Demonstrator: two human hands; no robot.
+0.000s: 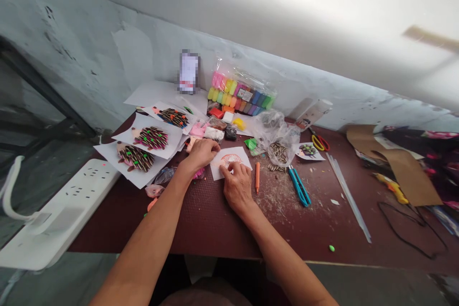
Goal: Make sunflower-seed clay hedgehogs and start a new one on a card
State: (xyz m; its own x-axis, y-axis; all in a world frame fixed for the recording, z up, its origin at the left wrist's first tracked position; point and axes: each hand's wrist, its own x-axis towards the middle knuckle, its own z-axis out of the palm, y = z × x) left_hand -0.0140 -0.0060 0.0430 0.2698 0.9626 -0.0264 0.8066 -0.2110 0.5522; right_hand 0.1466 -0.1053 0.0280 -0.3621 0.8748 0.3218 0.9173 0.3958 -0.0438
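A small white sheet with an orange drawing [231,158] lies on the dark red table. My right hand [238,182] rests on its lower part, fingers curled, the fingertips on the paper. My left hand [204,153] is at the sheet's upper left edge with its fingers bent together; what they hold, if anything, is too small to tell. An orange marker [257,178] lies just right of the sheet. Beyond my left hand are packets of clay, a white one [214,134] and a black one [230,132] among them.
Finished seed hedgehogs on paper [150,138] lie at the left, near a white power strip [86,186]. A bag of seeds [281,150], a blue cutter [299,186], scissors [320,142], glue sticks [349,198] and a yellow glue gun [392,188] are at the right. A clay pack [240,95] leans behind.
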